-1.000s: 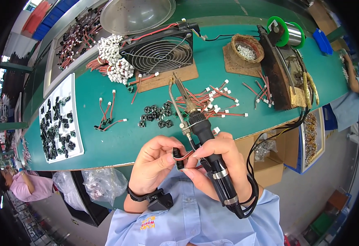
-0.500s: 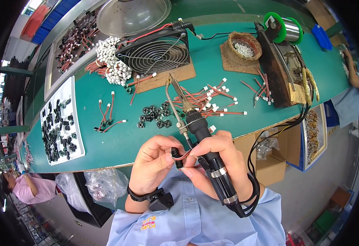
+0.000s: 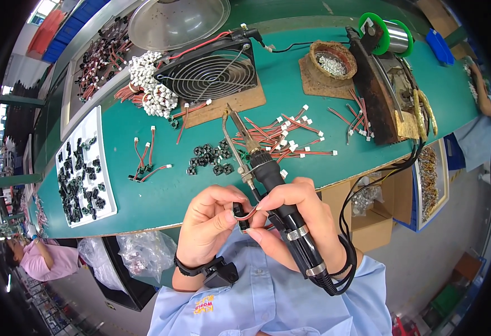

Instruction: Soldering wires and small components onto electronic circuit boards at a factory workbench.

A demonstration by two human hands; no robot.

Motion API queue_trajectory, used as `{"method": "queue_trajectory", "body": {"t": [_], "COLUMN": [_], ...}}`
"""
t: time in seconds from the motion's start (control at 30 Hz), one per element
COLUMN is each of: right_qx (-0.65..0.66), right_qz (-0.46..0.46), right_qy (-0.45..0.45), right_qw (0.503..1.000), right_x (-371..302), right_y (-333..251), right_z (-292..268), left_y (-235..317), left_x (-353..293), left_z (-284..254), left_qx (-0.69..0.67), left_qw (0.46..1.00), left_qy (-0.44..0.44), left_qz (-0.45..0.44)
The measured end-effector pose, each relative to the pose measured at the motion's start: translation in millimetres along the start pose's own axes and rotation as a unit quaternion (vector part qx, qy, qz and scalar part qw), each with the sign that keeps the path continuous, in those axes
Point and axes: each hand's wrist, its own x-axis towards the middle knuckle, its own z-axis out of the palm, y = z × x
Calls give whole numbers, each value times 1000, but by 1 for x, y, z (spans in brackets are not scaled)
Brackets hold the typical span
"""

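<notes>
Close to my body, my left hand (image 3: 205, 228) pinches a small black component (image 3: 238, 211) between thumb and fingers. From it a short red and black wire lead (image 3: 250, 215) bends across to my right hand (image 3: 315, 224), whose thumb and index finger close around its other end. A black soldering iron (image 3: 267, 169) with a thin metal feed tube (image 3: 231, 140) also lies in my right hand, its tip pointing up and away over the bench. Beyond the hands lie a cluster of black components (image 3: 207, 157) and a pile of wire leads with white plugs (image 3: 282, 134).
On the green bench (image 3: 161, 196) a white tray (image 3: 106, 193) of black parts stands left. A fan (image 3: 209, 73) sits at the back beside bundled white plugs (image 3: 158, 101). At right are a round bowl (image 3: 351, 61), a solder spool (image 3: 394, 38) and iron cables (image 3: 343, 224).
The view has shifted slightly. Both hands keep hold of the component, lead and soldering iron, with the iron's tip a little farther left in the picture.
</notes>
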Motion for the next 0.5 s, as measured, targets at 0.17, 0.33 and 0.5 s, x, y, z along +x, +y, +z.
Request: {"method": "queue_trajectory", "body": {"t": [0.17,0.33,0.5], "right_qx": [-17,-9,-9], "right_qz": [-12,-8,-4], "right_qy": [-3,0,0], "right_qw": [1000,1000,1000], "right_x": [1,0,-1], "right_y": [2,3,4], "right_z": [-2,0,-1], "left_y": [0,0,-1], "left_x": [1,-1,-1], "left_z": [0,1,1], "left_qx": [26,25,26], "left_qw": [1000,999,999], "left_qy": [2,6,9], "left_qz": [12,20,17]}}
